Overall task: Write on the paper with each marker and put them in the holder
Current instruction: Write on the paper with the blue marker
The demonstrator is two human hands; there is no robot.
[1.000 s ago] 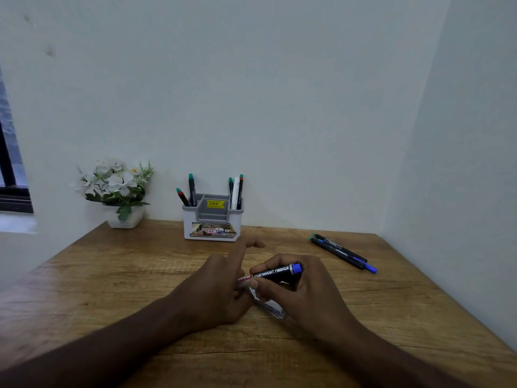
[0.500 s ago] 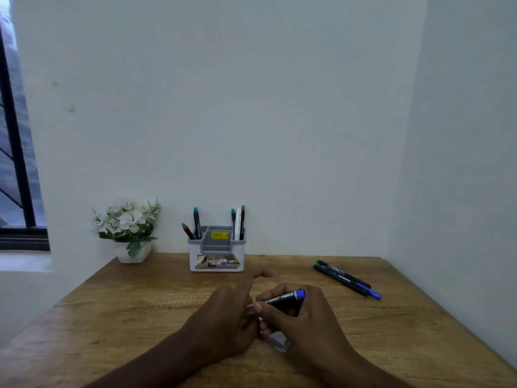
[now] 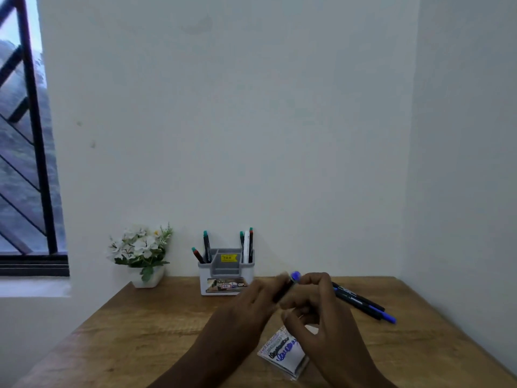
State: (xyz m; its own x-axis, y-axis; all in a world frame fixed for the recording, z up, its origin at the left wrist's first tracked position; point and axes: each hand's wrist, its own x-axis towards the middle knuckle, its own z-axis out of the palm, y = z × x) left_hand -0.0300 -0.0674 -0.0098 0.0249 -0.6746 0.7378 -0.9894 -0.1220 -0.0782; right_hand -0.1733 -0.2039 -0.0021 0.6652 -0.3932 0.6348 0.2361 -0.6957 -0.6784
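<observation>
Our right hand [image 3: 321, 306] and left hand [image 3: 251, 301] both curl their fingers [image 3: 314, 280] round one marker [image 3: 289, 287], blue end up, raised above the tabletop [image 3: 145, 331]. The written-on paper [image 3: 285, 352] lies just below our hands, near the front edge. The holder [image 3: 226, 271] stands against the wall; two more markers [image 3: 361, 302] lie to the right, bare wood around them.
</observation>
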